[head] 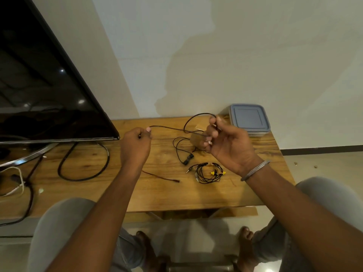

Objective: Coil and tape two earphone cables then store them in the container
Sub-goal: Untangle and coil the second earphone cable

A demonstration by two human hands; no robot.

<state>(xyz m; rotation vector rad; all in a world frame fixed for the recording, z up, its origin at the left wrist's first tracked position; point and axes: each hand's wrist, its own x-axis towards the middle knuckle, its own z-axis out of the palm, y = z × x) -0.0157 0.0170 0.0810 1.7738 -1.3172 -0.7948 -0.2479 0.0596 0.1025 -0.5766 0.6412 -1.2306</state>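
Two sets in play, and one looks done: the black coiled earphone cable with yellow ear tips [209, 173] lies bundled on the wooden table [157, 193] near the front edge; pale bits on it may be tape, too small to tell. Step in hand, I'd say, is coiling the second one. The thin dark earphone cable [169, 128] is strung in the air between the hands: left hand [135, 143] curled, pinching one end at the thumb tip; right hand [225, 142] raised, fingers gripping a single loop arcing above them. The black earbuds [188, 159] sit on the table below. A brownish translucent tape roll [196, 141] is just under the right fingers; held or resting, can't tell. The clear square plastic container with a grey-blue lid [250, 118] is at the far right corner, lid on. Next likely needs the left feeding slack into even loops, then a free hand for tape, then the lid off.
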